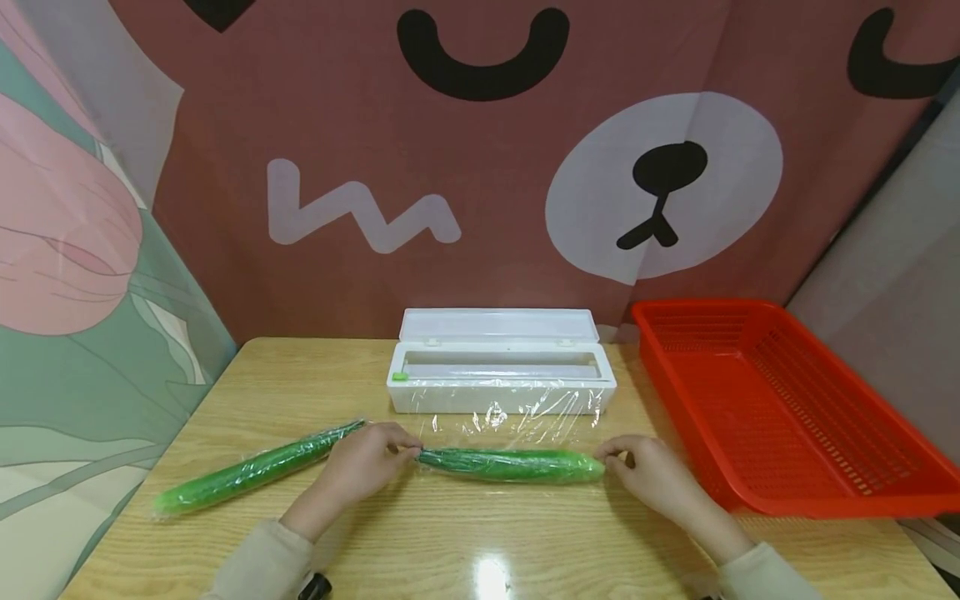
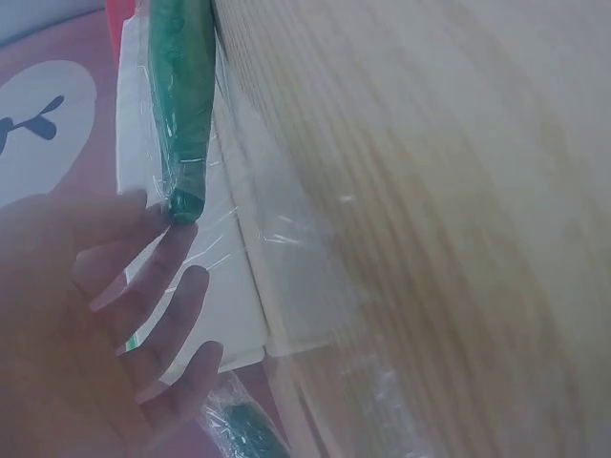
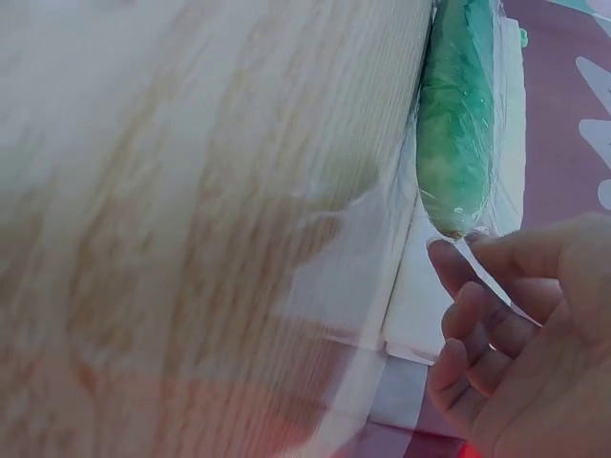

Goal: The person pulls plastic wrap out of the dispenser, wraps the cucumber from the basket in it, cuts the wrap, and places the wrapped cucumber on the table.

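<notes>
A green cucumber [image 1: 517, 465] with clear plastic wrap around it lies crosswise in front of a white cling film dispenser [image 1: 502, 396]. My left hand [image 1: 375, 457] pinches its dark end between thumb and index finger, the other fingers spread in the left wrist view. At the pale end, the thumb and index finger of my right hand [image 1: 652, 475] pinch the wrapped tip. Clear film [image 1: 487, 425] stretches between the dispenser and the cucumber. Left of my left hand, a second wrapped cucumber [image 1: 247, 479] rests slantwise on the table.
The dispenser's lid [image 1: 498, 325] is raised at the back, and a small green piece [image 1: 400, 377] sits on its left edge. A red plastic basket [image 1: 750, 400] stands on the right side of the wooden table [image 1: 450, 542]. A printed curtain [image 1: 480, 167] hangs behind.
</notes>
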Tool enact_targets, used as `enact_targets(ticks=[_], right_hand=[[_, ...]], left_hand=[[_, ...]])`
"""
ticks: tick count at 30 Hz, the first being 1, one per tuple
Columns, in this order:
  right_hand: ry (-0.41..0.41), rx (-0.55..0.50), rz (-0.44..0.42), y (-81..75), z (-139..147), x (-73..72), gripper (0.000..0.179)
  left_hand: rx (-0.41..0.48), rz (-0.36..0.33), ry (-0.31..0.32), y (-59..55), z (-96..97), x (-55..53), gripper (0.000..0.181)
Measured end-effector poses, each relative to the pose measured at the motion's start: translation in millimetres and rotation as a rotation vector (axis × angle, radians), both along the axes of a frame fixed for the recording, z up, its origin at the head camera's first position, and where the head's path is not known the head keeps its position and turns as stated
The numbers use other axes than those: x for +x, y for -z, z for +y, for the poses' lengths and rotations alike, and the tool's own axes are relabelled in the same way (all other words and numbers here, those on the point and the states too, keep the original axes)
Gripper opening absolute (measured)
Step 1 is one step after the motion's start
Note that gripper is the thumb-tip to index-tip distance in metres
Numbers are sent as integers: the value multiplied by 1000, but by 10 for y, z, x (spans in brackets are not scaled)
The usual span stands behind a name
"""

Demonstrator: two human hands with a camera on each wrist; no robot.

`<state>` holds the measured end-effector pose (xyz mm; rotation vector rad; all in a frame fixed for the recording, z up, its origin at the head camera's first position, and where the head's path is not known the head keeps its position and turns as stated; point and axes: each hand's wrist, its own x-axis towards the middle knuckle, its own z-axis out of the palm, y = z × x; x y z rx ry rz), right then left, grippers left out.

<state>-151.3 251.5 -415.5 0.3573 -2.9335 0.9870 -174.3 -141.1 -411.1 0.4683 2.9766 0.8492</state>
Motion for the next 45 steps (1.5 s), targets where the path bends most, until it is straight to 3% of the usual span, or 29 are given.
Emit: enact_targets(ticks=[6,11,25,33,40,45], right_hand=[[-21,-17,-44,6,-39,-3,15],[-36,-32,-65,26,-62,-10,24],[-24,-6,-104,7,-55,-51,15],[-79,11,-58,4,-45,-118,26],[-61,23,-7,5,-67,-118,34],[-58,-30,40,23,-80,-140,33]], left_hand=[[-16,-4,40,20,-14,-12,25],[-23,-10,43,44,1,-28,21],[-54,-19,44,94,18,-21,12],[-73,-19,63,119,12,-40,22],[-88,-1,101,111,19,-20,39],[-72,3,105,91,36,-12,43]])
